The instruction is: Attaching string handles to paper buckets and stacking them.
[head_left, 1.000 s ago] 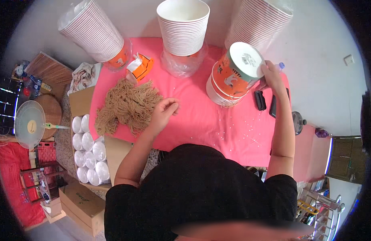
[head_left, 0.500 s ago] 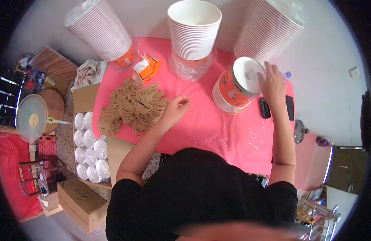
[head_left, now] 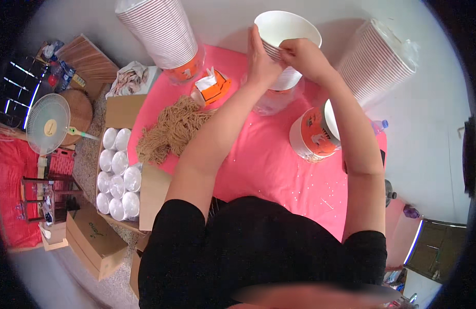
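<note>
At the far middle of the pink-covered table stands a stack of white paper tubs (head_left: 287, 23) with orange printing low down. My left hand (head_left: 263, 63) is held against its left side, a finger stretched up toward the rim. With bent fingers, my right hand (head_left: 306, 55) pinches the near edge of the top tubs; its fingertips are partly hidden. Right of these, an orange-and-white tub (head_left: 316, 126) carries a round white-topped piece (head_left: 331, 119), half covered by my right forearm. A heap of tan noodle-like strands (head_left: 171, 126) lies left of my left forearm.
Tall tub stacks stand at the back left (head_left: 163, 31) and back right (head_left: 377, 62). An orange tissue pack (head_left: 213, 87) and a bottle (head_left: 380, 126) lie on the table (head_left: 263, 154). Left on the floor are a carton of wrapped white cups (head_left: 119, 162) and a fan (head_left: 49, 123).
Both hands have moved up to the middle tub stack: the left from beside the strands, the right from the round white-topped piece. The view has shifted slightly.
</note>
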Demonstrator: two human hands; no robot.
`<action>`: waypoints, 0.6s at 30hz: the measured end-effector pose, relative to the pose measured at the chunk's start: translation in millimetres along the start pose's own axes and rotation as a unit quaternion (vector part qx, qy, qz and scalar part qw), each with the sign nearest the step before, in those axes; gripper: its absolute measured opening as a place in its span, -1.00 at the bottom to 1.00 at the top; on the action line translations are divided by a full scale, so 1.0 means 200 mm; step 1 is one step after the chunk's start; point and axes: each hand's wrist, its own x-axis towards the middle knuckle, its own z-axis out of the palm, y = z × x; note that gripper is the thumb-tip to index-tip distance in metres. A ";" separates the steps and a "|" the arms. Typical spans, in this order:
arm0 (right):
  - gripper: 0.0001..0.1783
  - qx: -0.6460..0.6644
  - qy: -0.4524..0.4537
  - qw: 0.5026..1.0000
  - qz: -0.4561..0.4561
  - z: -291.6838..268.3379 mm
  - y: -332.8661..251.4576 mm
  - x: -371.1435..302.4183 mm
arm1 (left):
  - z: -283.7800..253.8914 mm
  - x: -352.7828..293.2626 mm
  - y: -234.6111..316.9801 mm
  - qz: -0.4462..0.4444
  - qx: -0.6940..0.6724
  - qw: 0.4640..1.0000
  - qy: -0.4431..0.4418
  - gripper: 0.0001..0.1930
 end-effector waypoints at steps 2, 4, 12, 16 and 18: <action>-0.77 0.058 0.027 0.997 0.035 0.02 0.02 -0.02 | 0.01 -0.02 0.00 -0.015 0.003 1.000 -0.009 0.12; -0.78 0.039 0.054 0.997 0.033 0.00 0.00 -0.03 | 0.03 -0.05 0.00 -0.034 0.016 0.999 0.018 0.16; -0.77 0.026 0.324 0.945 -0.036 -0.37 -0.19 -0.14 | -0.06 -0.07 0.00 -0.048 0.050 0.997 -0.019 0.17; -0.83 0.222 0.257 0.940 -0.027 -0.55 -0.39 -0.44 | -0.39 -0.14 -0.14 -0.075 -0.075 0.986 -0.126 -0.36; -0.86 0.322 0.155 0.934 -0.002 -0.40 -0.39 -0.57 | -0.62 -0.26 -0.28 -0.116 -0.015 0.985 -0.126 -0.65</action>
